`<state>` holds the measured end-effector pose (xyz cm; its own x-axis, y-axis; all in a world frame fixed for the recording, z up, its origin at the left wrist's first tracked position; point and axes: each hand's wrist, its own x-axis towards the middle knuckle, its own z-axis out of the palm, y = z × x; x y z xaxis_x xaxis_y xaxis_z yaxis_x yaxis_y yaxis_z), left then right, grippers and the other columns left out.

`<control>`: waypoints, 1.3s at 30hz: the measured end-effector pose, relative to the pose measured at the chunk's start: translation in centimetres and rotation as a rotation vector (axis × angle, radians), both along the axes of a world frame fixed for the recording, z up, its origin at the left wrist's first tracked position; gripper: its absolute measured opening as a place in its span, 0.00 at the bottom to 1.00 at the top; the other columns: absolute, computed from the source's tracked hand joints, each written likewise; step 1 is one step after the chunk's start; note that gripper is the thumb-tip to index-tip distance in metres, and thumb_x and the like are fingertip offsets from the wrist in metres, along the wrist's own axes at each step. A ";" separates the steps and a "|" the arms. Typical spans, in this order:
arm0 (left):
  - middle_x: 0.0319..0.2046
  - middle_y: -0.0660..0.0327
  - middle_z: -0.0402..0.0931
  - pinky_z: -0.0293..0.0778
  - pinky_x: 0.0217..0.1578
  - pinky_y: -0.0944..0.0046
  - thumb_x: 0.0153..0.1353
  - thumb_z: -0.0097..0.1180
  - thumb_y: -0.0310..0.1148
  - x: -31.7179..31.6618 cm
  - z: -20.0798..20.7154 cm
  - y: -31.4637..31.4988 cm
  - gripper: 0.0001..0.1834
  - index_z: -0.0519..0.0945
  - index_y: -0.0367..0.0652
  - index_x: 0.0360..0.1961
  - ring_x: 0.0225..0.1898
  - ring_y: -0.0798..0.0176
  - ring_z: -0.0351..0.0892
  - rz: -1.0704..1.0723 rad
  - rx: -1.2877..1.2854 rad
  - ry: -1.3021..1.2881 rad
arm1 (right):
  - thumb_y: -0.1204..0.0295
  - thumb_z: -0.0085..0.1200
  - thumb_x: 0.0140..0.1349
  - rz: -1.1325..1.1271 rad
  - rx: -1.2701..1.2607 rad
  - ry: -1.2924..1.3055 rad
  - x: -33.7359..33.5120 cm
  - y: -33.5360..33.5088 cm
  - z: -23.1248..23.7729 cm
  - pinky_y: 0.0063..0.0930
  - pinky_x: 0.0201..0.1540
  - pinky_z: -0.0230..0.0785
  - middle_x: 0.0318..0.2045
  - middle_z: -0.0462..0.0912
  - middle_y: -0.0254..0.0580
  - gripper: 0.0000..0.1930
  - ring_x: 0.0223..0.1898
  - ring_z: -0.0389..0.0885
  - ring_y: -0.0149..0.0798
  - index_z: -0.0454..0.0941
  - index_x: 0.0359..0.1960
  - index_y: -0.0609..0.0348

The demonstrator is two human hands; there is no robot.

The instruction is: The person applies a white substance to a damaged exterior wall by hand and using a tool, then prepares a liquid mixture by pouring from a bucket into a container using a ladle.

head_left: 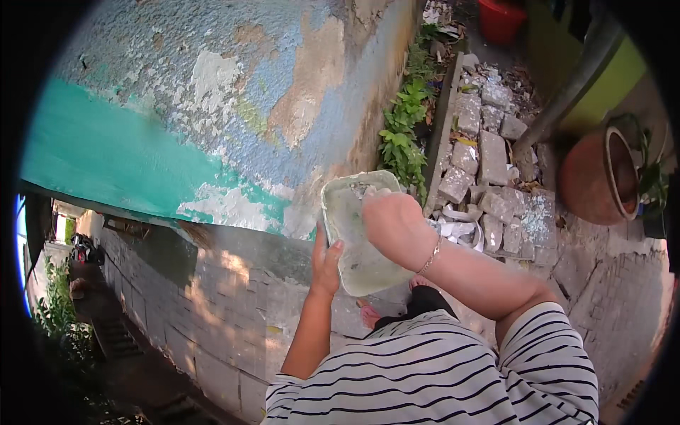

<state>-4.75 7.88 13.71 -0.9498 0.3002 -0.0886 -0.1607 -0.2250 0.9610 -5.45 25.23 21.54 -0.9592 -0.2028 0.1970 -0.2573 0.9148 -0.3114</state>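
In front of my body I hold a shallow, pale green-white plastic tub (350, 244) with rounded corners and smears inside it. My left hand (326, 265) grips its left side, thumb over the rim and the other fingers along the outer wall. Over the tub's far right part, my right hand (398, 225) is closed in a fist; whatever it holds is hidden beneath the fingers. A small greyish patch (360, 190) shows in the tub beside the knuckles. Beyond the tub stands a wall (283, 92) with peeling blue paint, bare patches and a teal band (127, 163).
Several broken blocks (494, 157) and white scraps lie to the right, beside green plants (405, 127) at the wall's foot. A terracotta pot (591, 176) and a slanted post (574, 81) stand farther right. A red bucket (501, 20) is at the back. Paving (219, 312) spreads leftward.
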 end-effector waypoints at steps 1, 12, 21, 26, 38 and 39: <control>0.57 0.51 0.64 0.61 0.57 0.62 0.56 0.49 0.40 -0.2 0.4 0.7 0.40 0.51 0.32 0.67 0.56 0.59 0.65 0.001 0.000 0.041 | 0.74 0.51 0.48 0.015 -0.027 0.039 -0.5 0.2 -0.1 0.36 0.26 0.72 0.21 0.79 0.48 0.05 0.25 0.81 0.46 0.79 0.22 0.60; 0.58 0.40 0.62 0.59 0.59 0.58 0.52 0.56 0.39 0.4 1.9 4.4 0.45 0.51 0.23 0.64 0.59 0.51 0.64 0.056 -0.422 0.355 | 0.73 0.51 0.46 0.041 0.069 -0.083 -0.7 5.2 1.4 0.37 0.29 0.73 0.22 0.80 0.49 0.06 0.26 0.82 0.46 0.80 0.19 0.59; 0.48 0.38 0.64 0.62 0.52 0.49 0.47 0.61 0.43 -0.4 3.2 4.7 0.43 0.58 0.24 0.56 0.49 0.38 0.65 0.191 -0.828 0.679 | 0.75 0.50 0.48 0.102 0.058 0.020 0.6 7.3 0.1 0.35 0.26 0.72 0.20 0.79 0.47 0.05 0.24 0.81 0.47 0.76 0.27 0.60; 0.47 0.38 0.62 0.62 0.50 0.47 0.44 0.62 0.46 -0.9 3.3 6.0 0.45 0.58 0.25 0.56 0.47 0.37 0.63 0.244 -0.832 0.893 | 0.74 0.50 0.49 0.085 0.069 0.065 0.5 7.7 -1.4 0.34 0.29 0.74 0.20 0.80 0.47 0.06 0.27 0.82 0.45 0.78 0.23 0.60; 0.47 0.39 0.62 0.59 0.51 0.45 0.46 0.58 0.52 -3.6 3.7 8.2 0.46 0.58 0.26 0.56 0.47 0.38 0.63 0.313 -0.744 1.029 | 0.72 0.50 0.50 0.198 0.021 -0.300 -0.2 9.0 -0.6 0.40 0.34 0.74 0.24 0.81 0.51 0.08 0.30 0.82 0.49 0.81 0.23 0.61; 0.46 0.40 0.62 0.59 0.50 0.45 0.46 0.57 0.53 -3.8 4.0 8.8 0.46 0.58 0.26 0.56 0.46 0.39 0.63 0.314 -0.780 1.077 | 0.73 0.50 0.50 0.225 0.009 -0.340 -0.3 9.1 -0.5 0.39 0.35 0.74 0.24 0.81 0.51 0.08 0.30 0.82 0.49 0.81 0.24 0.61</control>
